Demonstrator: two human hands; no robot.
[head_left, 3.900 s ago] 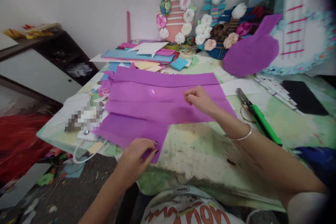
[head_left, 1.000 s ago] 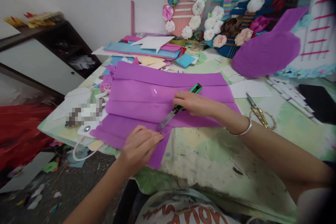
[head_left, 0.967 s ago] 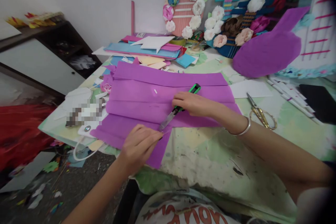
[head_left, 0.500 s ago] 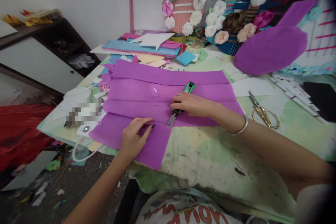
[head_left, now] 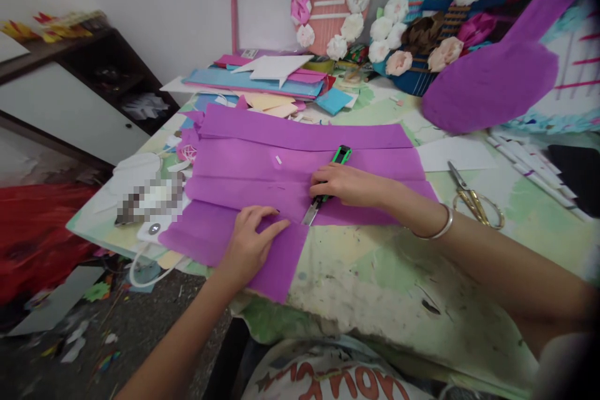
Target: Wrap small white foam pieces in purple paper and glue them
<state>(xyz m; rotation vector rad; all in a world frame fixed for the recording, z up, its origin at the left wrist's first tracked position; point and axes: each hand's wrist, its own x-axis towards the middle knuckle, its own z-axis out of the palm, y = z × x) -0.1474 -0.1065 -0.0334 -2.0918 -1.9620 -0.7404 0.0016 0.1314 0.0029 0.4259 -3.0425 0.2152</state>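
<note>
A creased sheet of purple crepe paper (head_left: pixel 234 159) lies across the table, with a flap folded toward me at the near left. My right hand (head_left: pixel 342 184) is closed around a green and black box cutter (head_left: pixel 343 155). Its extended blade points toward me and meets the paper where the flap's fold reaches the near edge. On the flap rests my left hand (head_left: pixel 253 237), fingers extended and apart, holding nothing. Its fingertips lie just left of the blade. Some of the cutter's handle is hidden under my right fingers.
Gold-handled scissors (head_left: pixel 473 197) lie right of my right forearm. Behind the paper is a pile of coloured sheets (head_left: pixel 262 78). A purple guitar-shaped cutout (head_left: pixel 497 87) leans at the back right. A white device with a cable (head_left: pixel 152 229) sits by the table's left edge.
My left hand has slid a little to the right over the flap, closer to the blade. The box cutter has shifted slightly right along the fold. The view has moved a bit.
</note>
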